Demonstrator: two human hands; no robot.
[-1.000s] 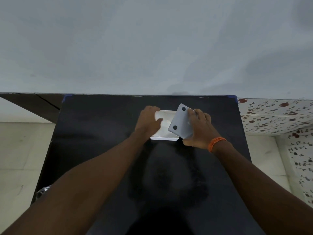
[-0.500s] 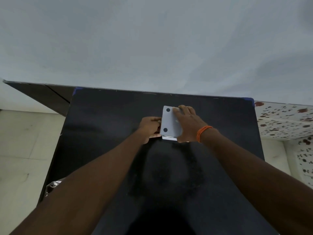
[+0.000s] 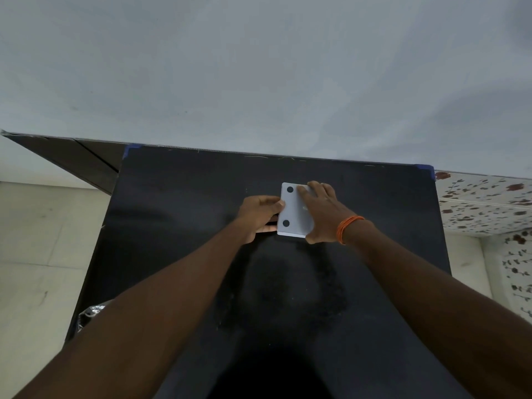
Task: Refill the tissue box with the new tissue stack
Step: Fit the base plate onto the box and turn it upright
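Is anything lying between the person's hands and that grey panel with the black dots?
Nothing visible. The right hand lies on the grey panel, and the left hand touches its left edge.

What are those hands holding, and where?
The tissue box: left hand grips its left edge, right hand presses flat on its grey panel.

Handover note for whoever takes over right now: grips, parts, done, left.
Left grip pinches the left edge of the grey rectangular base panel with two black dots.
Right grip presses flat on that panel.
Panel covers the white tissue box on the black table; tissue stack hidden.
Done: panel on box, apparently.
Left: probably seat it fully, then turn the box over.
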